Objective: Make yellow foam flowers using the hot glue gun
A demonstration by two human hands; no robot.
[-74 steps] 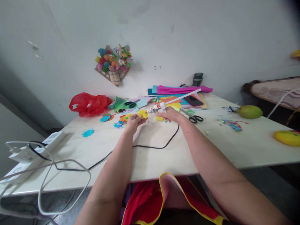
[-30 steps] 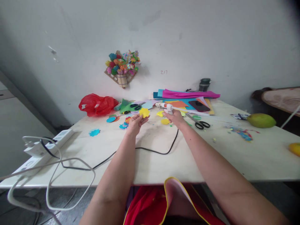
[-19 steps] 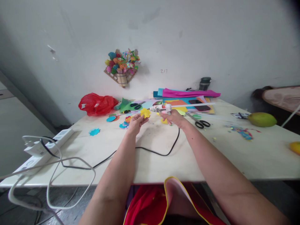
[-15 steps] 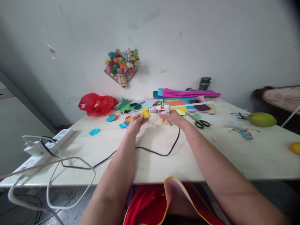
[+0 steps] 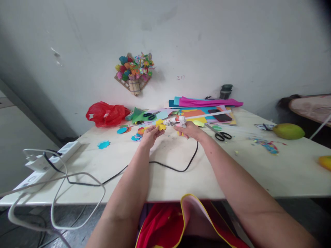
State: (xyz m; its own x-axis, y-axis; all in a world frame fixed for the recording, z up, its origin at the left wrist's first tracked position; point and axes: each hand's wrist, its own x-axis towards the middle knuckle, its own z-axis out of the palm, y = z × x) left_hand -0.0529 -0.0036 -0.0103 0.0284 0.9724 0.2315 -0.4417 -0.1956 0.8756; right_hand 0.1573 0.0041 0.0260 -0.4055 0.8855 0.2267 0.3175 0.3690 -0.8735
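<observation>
So the left hand (image 5: 150, 135) has a yellow flower cutout (image 5: 160, 125) pinched between thumb and fingers, up over the middle of the tabletop (image 5: 178, 186). Grip's closed down on its near left edge, and the fingertips cover that bit of it, so I can't make out the full outline.

Right hand (image 5: 188, 130) is wrapped around the handle of a white glue gun (image 5: 176, 121). Most of the handle is buried in the hand, and I can't tell if a finger is on the trigger. The gun's nozzle points left at the flower and overlaps it in this view; whether they're actually touching, can't say. The gun's long axis runs roughly sideways, and a long white glue stick (image 5: 209, 115) pokes out the back, heading right and a little up in the picture. The flower's face is too small to read, so no clue on its exact tilt.

There's another yellow piece (image 5: 180, 133) mostly blocked by the right hand's fingers. Black-handled scissors (image 5: 222, 136) lie just right of that hand, and a black cord (image 5: 170, 167) loops across the tabletop, its left part passing behind the left forearm. Far right, a yellow fruit (image 5: 325, 162) gets cut off by the frame edge.
</observation>
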